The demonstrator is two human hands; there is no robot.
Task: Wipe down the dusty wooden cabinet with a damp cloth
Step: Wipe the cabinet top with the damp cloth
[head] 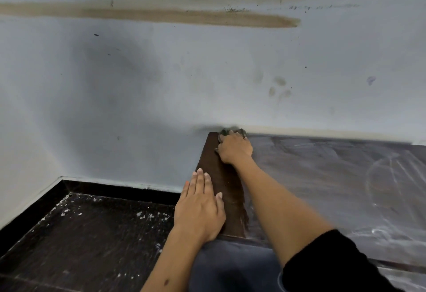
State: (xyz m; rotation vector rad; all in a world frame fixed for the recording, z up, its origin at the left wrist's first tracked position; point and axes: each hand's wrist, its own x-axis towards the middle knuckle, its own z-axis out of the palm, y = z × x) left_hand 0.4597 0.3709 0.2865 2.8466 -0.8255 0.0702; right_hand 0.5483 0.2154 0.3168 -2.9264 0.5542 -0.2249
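Nearest the camera, the left hand (200, 208) lies flat on the near left end of the cabinet (322, 176), fingers straight and close together, palm down over the left edge; it holds nothing and seems to steady the person. Under and beyond it runs a dark strip (221, 183) of bare wood along the left edge, from the near lip to the far corner, which looks already wiped. To the right of that strip the top is grey with dust (345, 171), marked by pale curved streaks.

Farther off, the right arm in a black sleeve (327, 261) reaches across to the far left corner, where the right hand (235, 150) has its fingers curled down and clamped on the cloth (227, 132). Only a dark bunched edge of the cloth shows past the knuckles, touching the wall (207, 72). Whether it is damp cannot be told.

The step in hand is judged to be a stroke along the left edge, now at its far limit. The task looks barely begun, since most of the top is dusty. The next move likely calls for drawing the cloth back or shifting it right, overlapping the clean strip and pressing evenly.

No containers are in view; no bucket or basin shows on the speckled dark floor (80, 234) to the left
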